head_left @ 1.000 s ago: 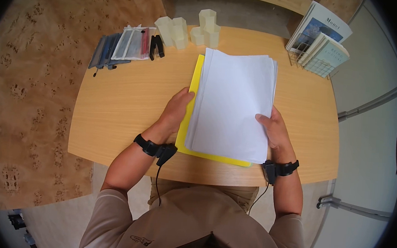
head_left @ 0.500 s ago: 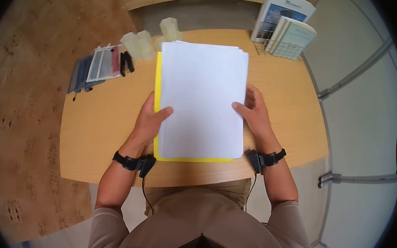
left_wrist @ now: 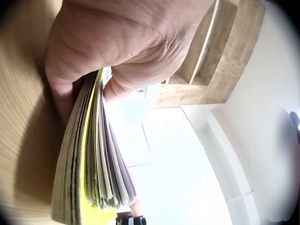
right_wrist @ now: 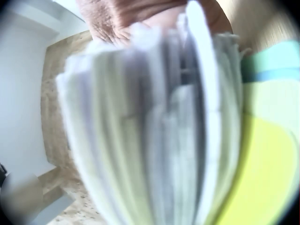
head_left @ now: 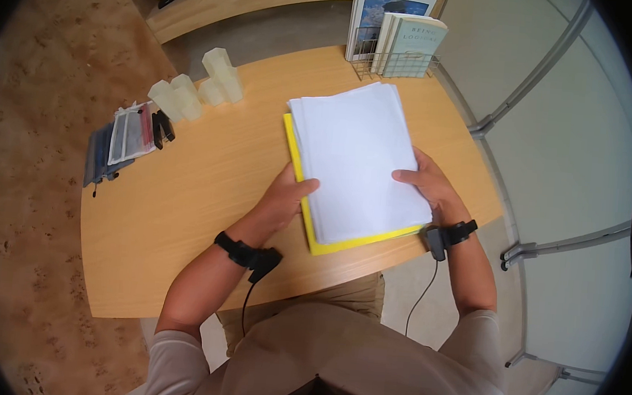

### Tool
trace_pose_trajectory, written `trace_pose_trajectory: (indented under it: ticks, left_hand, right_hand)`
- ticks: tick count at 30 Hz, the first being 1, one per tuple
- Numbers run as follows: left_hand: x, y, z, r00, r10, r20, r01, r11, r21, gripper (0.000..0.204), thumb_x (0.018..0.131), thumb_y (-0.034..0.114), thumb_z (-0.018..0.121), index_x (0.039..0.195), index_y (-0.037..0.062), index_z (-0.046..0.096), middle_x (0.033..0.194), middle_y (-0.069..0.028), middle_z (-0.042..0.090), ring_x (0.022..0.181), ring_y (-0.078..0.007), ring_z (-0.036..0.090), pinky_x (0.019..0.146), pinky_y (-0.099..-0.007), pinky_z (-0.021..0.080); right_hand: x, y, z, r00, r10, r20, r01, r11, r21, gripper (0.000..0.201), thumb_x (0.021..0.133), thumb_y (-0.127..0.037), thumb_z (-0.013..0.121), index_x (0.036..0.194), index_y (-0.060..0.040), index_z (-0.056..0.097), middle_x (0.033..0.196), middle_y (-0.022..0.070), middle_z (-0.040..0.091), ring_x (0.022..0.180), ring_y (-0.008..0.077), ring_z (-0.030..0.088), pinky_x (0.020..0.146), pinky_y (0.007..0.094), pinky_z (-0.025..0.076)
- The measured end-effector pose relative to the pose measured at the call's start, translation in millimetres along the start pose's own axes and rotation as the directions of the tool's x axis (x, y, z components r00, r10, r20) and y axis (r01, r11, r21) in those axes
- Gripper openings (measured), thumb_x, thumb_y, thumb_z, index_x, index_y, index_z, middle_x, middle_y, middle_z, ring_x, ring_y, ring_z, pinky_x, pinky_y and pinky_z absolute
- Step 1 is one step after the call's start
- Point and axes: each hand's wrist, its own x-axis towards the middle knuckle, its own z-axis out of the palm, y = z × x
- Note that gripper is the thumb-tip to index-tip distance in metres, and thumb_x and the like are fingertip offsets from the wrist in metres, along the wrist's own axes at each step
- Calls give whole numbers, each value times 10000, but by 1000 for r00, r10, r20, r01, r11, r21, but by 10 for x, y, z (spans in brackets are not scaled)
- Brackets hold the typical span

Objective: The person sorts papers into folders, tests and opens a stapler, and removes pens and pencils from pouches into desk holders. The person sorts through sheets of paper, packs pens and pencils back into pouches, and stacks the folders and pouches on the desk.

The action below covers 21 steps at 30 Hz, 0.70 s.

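Note:
A thick stack of white paper sheets [head_left: 356, 156] lies on a yellow sheet or folder [head_left: 327, 248] that shows along the left and near edges. My left hand [head_left: 283, 199] grips the left edge, thumb on the top sheet and fingers underneath. In the left wrist view, that hand [left_wrist: 117, 42] wraps the bundle, with more layers below the yellow one. My right hand [head_left: 434, 184] holds the right edge, thumb flat on top; its other fingers are mostly hidden. The right wrist view shows the fanned sheet edges [right_wrist: 154, 126] close up, blurred, beside yellow and green layers.
White-trimmed zip pouches [head_left: 129, 134], dark blue pouches [head_left: 102, 152] and a black stapler-like object [head_left: 162, 130] lie at the table's left. Pale hexagonal holders [head_left: 223, 79] stand at the back. A wire rack [head_left: 375, 61] with books [head_left: 415, 46] sits at the far edge.
The head view has swung toward the right. Paper and yellow layer have turned counterclockwise in view. The left thumb, at the side a second ago, now lies on top of the sheets.

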Motion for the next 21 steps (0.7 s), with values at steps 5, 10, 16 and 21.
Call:
trace_pose_trajectory:
  ticks: [5, 10, 16, 21]
  left_hand:
    - [484, 2, 617, 982, -187, 34, 181, 975, 132, 608, 995, 97, 582, 1537, 35, 313, 1413, -175, 542, 1270, -303, 582, 1053, -471, 501]
    - [965, -156, 947, 962, -246, 118, 218, 954, 207, 658, 999, 190, 623, 1533, 6, 287, 1375, -201, 563, 1217, -296, 607, 982, -467, 536]
    - [921, -164, 906, 983, -158, 96, 98, 887, 452, 760, 954, 233, 661, 1538, -44, 261, 1162, -202, 644, 1033, -260, 689, 781, -376, 603]
    - [846, -135, 664, 966, -240, 94, 192, 912, 361, 741, 967, 253, 675, 1520, -66, 300, 1210, -217, 633, 1074, -256, 678, 835, -377, 598]
  right_hand:
    - [-195, -300, -628, 970, 4, -244, -100, 918, -382, 698, 784, -3, 753, 1425, 83, 492, 1269, 157, 662, 1122, 226, 652, 1021, 327, 502]
    - [-200, -538, -1235, 946, 7, -324, -158, 883, -442, 747, 759, 10, 759, 1451, 64, 483, 1265, 165, 667, 1111, 244, 658, 1020, 336, 504]
    - [-166, -554, -1500, 869, -50, -493, -363, 612, -703, 847, 749, -4, 787, 1525, -59, 451, 1322, 207, 637, 1169, 295, 638, 1057, 363, 486]
    - [-36, -132, -2102, 932, -281, -229, -106, 394, -913, 806, 744, -61, 764, 1497, -61, 477, 1371, 223, 597, 1198, 301, 604, 1015, 385, 487]
